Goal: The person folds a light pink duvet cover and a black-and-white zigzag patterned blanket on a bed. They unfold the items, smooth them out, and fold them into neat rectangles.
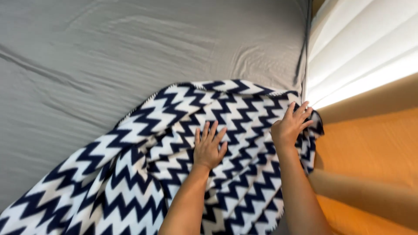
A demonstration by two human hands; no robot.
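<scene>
Pressing flat, both hands [209,148] [289,126] hide blanket [143,130] folds

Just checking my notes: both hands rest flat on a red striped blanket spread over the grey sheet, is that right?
Not quite: the head view shows the blanket has a navy-and-white zigzag pattern, not red stripes. The left hand and right hand do rest on it, over the grey sheet.
</scene>
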